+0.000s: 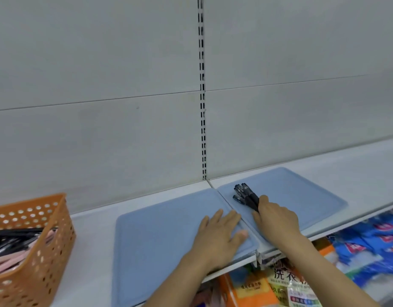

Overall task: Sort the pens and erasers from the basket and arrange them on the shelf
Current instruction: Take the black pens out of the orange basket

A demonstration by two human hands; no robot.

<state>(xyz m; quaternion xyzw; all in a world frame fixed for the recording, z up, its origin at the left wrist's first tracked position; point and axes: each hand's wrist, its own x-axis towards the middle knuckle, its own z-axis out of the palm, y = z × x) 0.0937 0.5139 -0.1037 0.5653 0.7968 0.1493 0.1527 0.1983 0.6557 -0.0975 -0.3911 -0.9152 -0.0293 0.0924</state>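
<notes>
On the right blue mat (pixel 301 191), the right hand (pixel 277 216) closes around a bundle of black pens (pixel 246 194) and should lower them flat and parallel before releasing, while the left hand (pixel 222 231), spread open and empty, steadies the neighbouring left blue mat (pixel 157 235).

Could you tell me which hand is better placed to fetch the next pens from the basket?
The left hand. It lies flat and empty on the left mat, nearer the basket. The right hand is closed on the black pens.
</notes>
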